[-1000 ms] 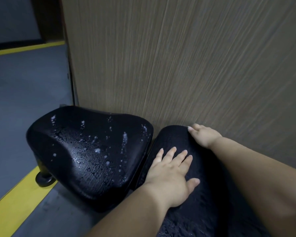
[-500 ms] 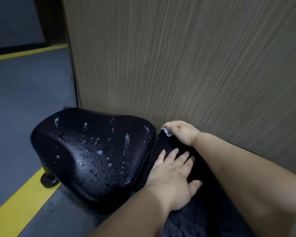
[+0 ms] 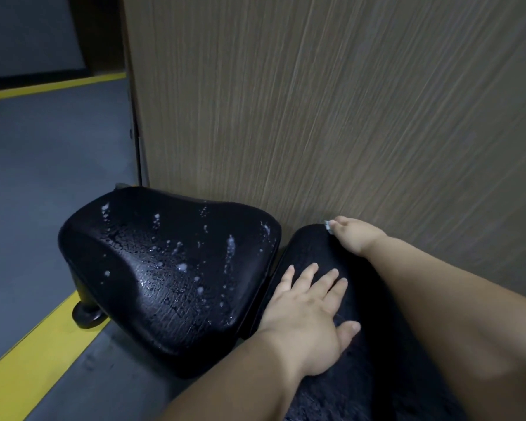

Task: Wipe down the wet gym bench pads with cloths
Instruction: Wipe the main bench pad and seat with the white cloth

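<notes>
Head: left hand (image 3: 304,314) flat on cloth (image 3: 362,375); right hand (image 3: 354,237) pinches its edge, partly hidden.

Single view here, worn on the head, tipped forward and down, very close in. The wet seat pad (image 3: 170,268) sits centre-left and a wood-grain panel (image 3: 346,117) fills the top right. The left hand (image 3: 307,311) and right hand (image 3: 356,238) reach in from the bottom edge over a dark cloth (image 3: 313,247), with the floor (image 3: 43,177) falling away on the left.

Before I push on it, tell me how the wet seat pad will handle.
Droplets bead on the seat pad, so it is likely slippery. Its foot rests on the floor, so it probably won't slide or tip.
</notes>
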### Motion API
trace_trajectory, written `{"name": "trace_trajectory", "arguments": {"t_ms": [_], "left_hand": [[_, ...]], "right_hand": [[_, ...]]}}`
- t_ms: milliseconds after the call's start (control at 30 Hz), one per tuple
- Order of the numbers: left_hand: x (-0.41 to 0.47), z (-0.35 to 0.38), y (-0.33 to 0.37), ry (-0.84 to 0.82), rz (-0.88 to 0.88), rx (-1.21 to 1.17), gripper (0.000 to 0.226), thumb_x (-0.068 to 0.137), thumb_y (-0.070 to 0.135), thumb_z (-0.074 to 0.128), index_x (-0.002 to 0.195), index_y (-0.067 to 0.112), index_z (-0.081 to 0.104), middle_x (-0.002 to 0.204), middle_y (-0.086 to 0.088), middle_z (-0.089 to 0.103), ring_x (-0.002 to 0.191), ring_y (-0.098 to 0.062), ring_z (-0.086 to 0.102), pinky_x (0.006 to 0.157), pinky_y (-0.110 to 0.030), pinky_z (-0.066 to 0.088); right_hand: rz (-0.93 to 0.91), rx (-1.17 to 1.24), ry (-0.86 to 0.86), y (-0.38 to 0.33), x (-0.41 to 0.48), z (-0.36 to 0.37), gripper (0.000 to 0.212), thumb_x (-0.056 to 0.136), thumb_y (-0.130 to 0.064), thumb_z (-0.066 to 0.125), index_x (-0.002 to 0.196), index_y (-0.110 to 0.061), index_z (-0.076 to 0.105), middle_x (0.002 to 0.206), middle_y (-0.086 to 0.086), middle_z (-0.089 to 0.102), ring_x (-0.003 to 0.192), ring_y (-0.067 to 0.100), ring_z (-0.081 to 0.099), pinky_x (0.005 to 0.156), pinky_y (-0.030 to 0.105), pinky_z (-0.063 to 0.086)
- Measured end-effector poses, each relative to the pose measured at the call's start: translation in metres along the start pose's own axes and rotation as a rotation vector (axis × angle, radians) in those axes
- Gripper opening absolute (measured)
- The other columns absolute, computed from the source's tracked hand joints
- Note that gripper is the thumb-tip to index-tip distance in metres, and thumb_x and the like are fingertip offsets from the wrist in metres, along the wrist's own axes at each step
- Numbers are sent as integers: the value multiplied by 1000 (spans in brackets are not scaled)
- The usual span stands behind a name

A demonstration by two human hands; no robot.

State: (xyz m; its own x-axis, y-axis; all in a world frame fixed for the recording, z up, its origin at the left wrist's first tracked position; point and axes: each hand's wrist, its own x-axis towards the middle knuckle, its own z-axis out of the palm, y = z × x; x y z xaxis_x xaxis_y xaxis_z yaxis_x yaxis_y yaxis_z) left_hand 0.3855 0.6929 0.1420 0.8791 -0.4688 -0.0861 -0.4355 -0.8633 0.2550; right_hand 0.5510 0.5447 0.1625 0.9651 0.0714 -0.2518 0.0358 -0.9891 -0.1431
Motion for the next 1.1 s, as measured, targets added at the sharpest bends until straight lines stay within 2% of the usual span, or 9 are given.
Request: {"name": "trace_trajectory", "arguments": {"t_ms": [100,233,400,500,600,700,867,967,1100], "left_hand": [[1,-1,1,-12,-6,1,67,99,58,18,156,28,-3,162,12,-11,146,-15,-23,116,-43,-19],[2,0,0,5,5,14,68,99,59,19,156,28,-2,162,11,-7,147,-16,-21,117,-43,-17],[-1,-2,-1,-7,1,4,67,100,59,18,156,29,-3,162,12,-12,146,-13,-24,117,-42,-18],[-2,-1,-1,-3,4,15,67,100,59,17,155,29,-5,161,13,-13,146,-13,-23,116,-41,-19],[-2,1,-2,16,5,-14,66,100,59,19,155,29,-2,161,14,-11,146,-12,-22,117,-40,-19],[-2,0,-2,12,0,-4,67,99,59,18,155,30,-3,161,15,-12,146,-12,-22,117,-40,-19],[-6,-3,0,-11,-30,4,67,100,59,17,155,27,-6,161,15,-15,145,-10,-23,117,-37,-19],[-14,-3,-2,-12,-58,-1,67,101,58,17,155,26,-6,161,14,-15,145,-9,-22,117,-35,-18],[-37,-1,-7,-6,-117,-15,68,100,58,18,155,27,-8,160,15,-17,145,-7,-22,119,-36,-13]], "right_hand": [[-127,-67,20,-37,0,7,44,102,-40,22,132,-24,51,143,5,47,131,28,40,108,43,30],[-275,-216,-4,-71,-6,14,41,102,-39,27,128,-27,56,137,0,53,128,25,41,105,41,32],[-280,78,-27,-34,0,10,37,102,-42,31,121,-30,60,132,-6,55,127,17,43,108,39,32],[-170,205,15,-1,0,8,40,99,-52,32,131,-38,52,140,-6,50,133,17,40,113,40,28],[-35,144,36,31,-9,7,48,101,-50,27,144,-33,40,150,-4,40,139,19,32,116,37,22],[-3,112,46,39,-17,6,46,102,-44,25,145,-32,37,152,-4,37,140,19,30,116,37,21],[-156,9,89,18,-31,10,47,103,-32,25,149,-32,27,156,-9,29,143,15,23,117,39,18],[-243,-130,71,6,-46,15,49,105,-31,21,153,-30,16,161,-9,13,147,13,8,119,35,8],[-322,-143,26,-10,-79,20,49,106,-32,21,153,-33,11,161,-12,3,148,12,-3,118,33,-2]]}}
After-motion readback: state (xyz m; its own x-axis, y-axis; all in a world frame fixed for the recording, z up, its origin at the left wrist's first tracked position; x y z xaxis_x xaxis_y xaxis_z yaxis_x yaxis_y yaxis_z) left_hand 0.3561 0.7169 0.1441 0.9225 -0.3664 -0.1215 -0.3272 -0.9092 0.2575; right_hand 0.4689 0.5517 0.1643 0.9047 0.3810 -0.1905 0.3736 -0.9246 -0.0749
